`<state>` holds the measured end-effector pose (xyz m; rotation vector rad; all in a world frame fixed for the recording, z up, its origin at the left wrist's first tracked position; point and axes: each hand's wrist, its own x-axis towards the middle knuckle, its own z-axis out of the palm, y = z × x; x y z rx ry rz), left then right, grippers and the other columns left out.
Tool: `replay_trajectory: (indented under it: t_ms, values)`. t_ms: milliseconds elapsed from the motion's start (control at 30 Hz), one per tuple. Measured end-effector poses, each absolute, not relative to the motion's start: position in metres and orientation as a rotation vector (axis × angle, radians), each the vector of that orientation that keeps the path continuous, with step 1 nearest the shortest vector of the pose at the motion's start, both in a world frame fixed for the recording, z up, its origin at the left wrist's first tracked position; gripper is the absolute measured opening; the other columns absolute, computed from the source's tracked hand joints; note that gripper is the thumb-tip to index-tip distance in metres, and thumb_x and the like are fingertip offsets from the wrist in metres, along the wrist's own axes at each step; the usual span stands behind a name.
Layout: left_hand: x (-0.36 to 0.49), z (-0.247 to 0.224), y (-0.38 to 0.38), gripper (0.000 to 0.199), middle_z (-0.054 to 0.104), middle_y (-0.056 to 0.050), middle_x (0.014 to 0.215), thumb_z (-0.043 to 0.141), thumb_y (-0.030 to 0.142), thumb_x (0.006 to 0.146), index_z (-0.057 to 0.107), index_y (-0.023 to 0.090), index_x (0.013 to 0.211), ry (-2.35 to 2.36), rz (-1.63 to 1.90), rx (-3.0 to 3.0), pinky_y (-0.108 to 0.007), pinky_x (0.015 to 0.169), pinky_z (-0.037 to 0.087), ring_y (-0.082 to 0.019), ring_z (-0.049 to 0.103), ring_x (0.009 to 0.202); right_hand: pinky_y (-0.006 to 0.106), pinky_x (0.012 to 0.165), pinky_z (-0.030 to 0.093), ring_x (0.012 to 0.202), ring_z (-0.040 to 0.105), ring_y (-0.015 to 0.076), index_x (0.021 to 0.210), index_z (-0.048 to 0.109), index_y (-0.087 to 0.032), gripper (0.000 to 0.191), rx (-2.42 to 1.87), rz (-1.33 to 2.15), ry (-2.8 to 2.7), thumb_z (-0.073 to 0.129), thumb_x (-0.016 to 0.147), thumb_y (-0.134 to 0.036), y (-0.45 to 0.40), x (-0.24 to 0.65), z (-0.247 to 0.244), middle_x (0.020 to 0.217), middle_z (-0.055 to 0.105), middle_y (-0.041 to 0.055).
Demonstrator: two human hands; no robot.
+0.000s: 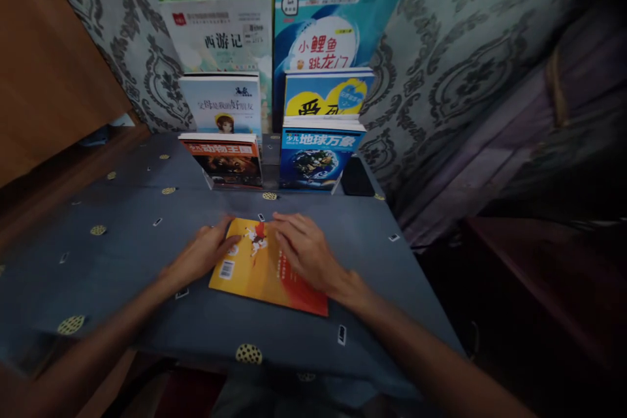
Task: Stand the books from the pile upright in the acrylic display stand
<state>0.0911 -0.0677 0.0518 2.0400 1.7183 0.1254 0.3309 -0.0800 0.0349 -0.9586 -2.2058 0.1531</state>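
A thin yellow and orange book (pixel 259 281) lies flat on the dark patterned tablecloth, a barcode showing near its left edge. My left hand (pixel 206 248) is at the book's upper left edge, its thumb resting over the cover and its fingers at the edge. Across the right part of the cover lies my right hand (pixel 304 248), with its fingers extended over the upper edge area and holding nothing.
Behind the book, a clear stand holds tiered books, among them an orange-topped lion book (pixel 225 160) and a blue globe book (pixel 316 157). A black flat object (pixel 357 176) lies beside it. Patterned curtains (pixel 441 78) hang behind; a brown wooden panel (pixel 53 78) stands left.
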Motion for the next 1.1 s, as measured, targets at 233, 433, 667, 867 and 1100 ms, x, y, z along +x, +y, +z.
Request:
replay_trajectory:
  t_ms: [233, 433, 667, 867, 1100]
  values:
    - [0.125, 0.04, -0.073, 0.055, 0.068, 0.001, 0.067, 0.034, 0.027, 0.092, 0.033, 0.02, 0.147, 1.398, 0.144, 1.919, -0.027, 0.048, 0.047, -0.018, 0.062, 0.047, 0.043, 0.102, 0.052, 0.114, 0.064, 0.0248, 0.115, 0.066, -0.013, 0.025, -0.878, 0.179, -2.447, 0.051, 0.095, -0.013, -0.102, 0.31, 0.03, 0.117, 0.07, 0.0147]
    - [0.136, 0.043, -0.07, 0.04, 0.074, -0.011, 0.089, 0.034, 0.022, 0.096, 0.048, 0.016, 0.134, 1.574, 0.019, 2.356, -0.033, 0.073, 0.052, -0.026, 0.073, 0.083, 0.047, 0.113, 0.044, 0.131, 0.054, 0.0286, 0.136, 0.053, -0.004, 0.04, -1.106, 0.19, -2.519, 0.042, 0.1, -0.017, -0.104, 0.307, 0.02, 0.137, 0.06, 0.0219]
    - [0.147, 0.046, -0.071, 0.039, 0.075, -0.011, 0.088, 0.027, 0.029, 0.103, 0.044, 0.017, 0.136, 1.713, -0.224, 2.42, -0.034, 0.071, 0.052, -0.027, 0.074, 0.083, 0.05, 0.119, 0.038, 0.145, 0.04, 0.0306, 0.143, 0.046, -0.002, 0.051, -1.225, 0.241, -2.485, 0.046, 0.101, -0.031, -0.108, 0.33, 0.009, 0.15, 0.047, 0.0247]
    - [0.147, 0.053, -0.076, 0.035, 0.073, -0.012, 0.092, 0.029, 0.025, 0.102, 0.054, 0.016, 0.125, 1.734, -0.259, 2.528, -0.04, 0.074, 0.054, -0.029, 0.071, 0.085, 0.054, 0.115, 0.041, 0.141, 0.045, 0.0322, 0.143, 0.05, -0.009, 0.051, -1.494, 0.145, -2.264, 0.046, 0.1, -0.035, -0.111, 0.383, -0.003, 0.151, 0.047, 0.0218]
    - [0.187, 0.026, -0.092, 0.038, 0.058, -0.014, 0.14, 0.034, 0.024, 0.103, 0.052, 0.014, 0.135, 1.168, 0.173, 3.016, -0.044, 0.111, 0.041, -0.026, 0.053, 0.131, 0.056, 0.116, 0.039, 0.141, 0.045, 0.0318, 0.142, 0.051, -0.005, 0.052, -1.561, 0.059, -2.205, 0.038, 0.101, -0.035, -0.112, 0.406, -0.011, 0.15, 0.048, 0.0227]
